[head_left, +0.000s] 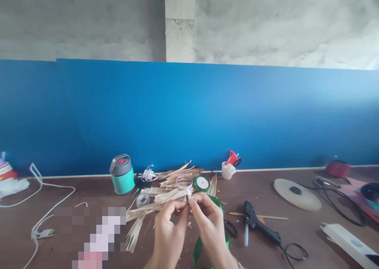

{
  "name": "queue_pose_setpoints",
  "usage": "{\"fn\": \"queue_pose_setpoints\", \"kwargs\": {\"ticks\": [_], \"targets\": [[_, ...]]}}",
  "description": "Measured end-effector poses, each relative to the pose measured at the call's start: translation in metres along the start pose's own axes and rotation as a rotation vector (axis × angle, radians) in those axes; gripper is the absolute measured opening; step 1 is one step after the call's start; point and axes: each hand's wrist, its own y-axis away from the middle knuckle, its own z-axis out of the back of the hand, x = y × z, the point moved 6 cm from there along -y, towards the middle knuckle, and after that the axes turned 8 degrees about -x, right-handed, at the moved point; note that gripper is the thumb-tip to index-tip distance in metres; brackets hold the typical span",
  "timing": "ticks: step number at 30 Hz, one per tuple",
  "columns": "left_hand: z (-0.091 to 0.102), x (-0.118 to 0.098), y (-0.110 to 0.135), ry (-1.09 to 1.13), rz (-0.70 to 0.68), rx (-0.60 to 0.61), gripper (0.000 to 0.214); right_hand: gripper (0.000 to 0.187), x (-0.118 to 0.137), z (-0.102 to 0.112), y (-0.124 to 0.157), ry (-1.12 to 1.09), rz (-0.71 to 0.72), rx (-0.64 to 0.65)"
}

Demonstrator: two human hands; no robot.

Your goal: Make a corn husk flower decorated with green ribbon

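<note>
My left hand (170,231) and my right hand (211,225) meet at the fingertips, both pinched closed. A small pale strip (187,196) shows just above the fingertips; its exact kind is hard to make out. Behind them dried corn husks (168,197) lie in a loose pile. A green ribbon spool (202,183) stands on the husks, and loose green ribbon (197,251) runs down beside and behind my right hand. Left of the hands sits a roll of clear tape (143,200). Partly hidden by my right hand are black-handled scissors (231,228).
A black glue gun (260,223) lies right, near a thin wooden stick (275,218). Around the table (160,261) are a teal food jar (123,179), a white cup of tools (227,170), a round lid (297,194), a white box (349,243) and white cables (49,217).
</note>
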Motion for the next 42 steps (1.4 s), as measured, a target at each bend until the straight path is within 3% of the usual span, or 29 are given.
{"fn": "queue_pose_setpoints", "kwargs": {"ticks": [7, 11, 18, 22, 26, 30, 36, 42], "targets": [[-0.016, 0.009, -0.003, 0.428, 0.474, 0.322, 0.022, 0.030, -0.001, 0.006, -0.007, 0.006, -0.046, -0.051], [-0.017, 0.004, -0.001, 0.629, 0.592, 0.416, 0.026, 0.028, 0.003, 0.005, -0.011, -0.016, -0.041, 0.014], [-0.003, 0.001, -0.011, 0.293, 0.410, 0.221, 0.019, 0.020, 0.012, 0.002, -0.010, 0.100, 0.143, 0.099], [-0.002, 0.002, -0.015, 0.145, 0.334, 0.266, 0.024, 0.021, 0.012, 0.000, -0.011, 0.158, 0.136, 0.133], [-0.002, -0.004, -0.018, 0.052, 0.171, 0.333, 0.026, 0.020, 0.009, 0.000, -0.012, 0.196, 0.111, 0.152], [0.001, -0.009, -0.019, -0.052, 0.057, 0.303, 0.022, 0.021, 0.002, 0.000, -0.011, 0.240, 0.059, 0.154], [0.001, -0.006, -0.022, -0.071, 0.060, 0.303, 0.016, 0.023, -0.001, 0.000, -0.013, 0.357, 0.060, 0.188], [-0.004, 0.005, -0.022, -0.062, 0.189, 0.429, 0.024, 0.017, 0.009, -0.001, -0.017, 0.444, 0.120, 0.243]]}}
